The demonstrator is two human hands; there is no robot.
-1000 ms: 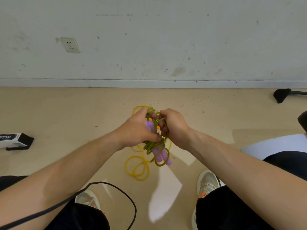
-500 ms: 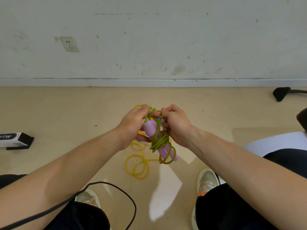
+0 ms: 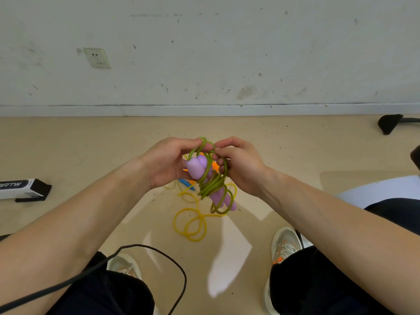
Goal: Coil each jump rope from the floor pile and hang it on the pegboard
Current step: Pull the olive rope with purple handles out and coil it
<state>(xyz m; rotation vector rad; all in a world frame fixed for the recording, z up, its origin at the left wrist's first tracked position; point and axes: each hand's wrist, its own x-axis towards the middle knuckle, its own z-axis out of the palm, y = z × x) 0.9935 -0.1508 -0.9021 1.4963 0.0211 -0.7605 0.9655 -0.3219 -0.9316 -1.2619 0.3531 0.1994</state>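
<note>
Now pinching top loops of green jump rope (image 3: 212, 183) with left hand (image 3: 168, 162) and right hand (image 3: 241, 164) close together, purple handles (image 3: 197, 167) tilted into view since a second ago, bundle held above floor (image 3: 91, 155); coil looks nearly done, hanging next, yellow rope (image 3: 193, 223) waiting below.

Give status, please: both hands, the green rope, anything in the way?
Left hand holds purple handles. Right hand pinches green rope, wound round them. Yellow rope loose on floor underneath.

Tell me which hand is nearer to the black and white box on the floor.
Left. The left hand is to the right of the box, holding the green rope; the right hand grips that rope farther right.
</note>
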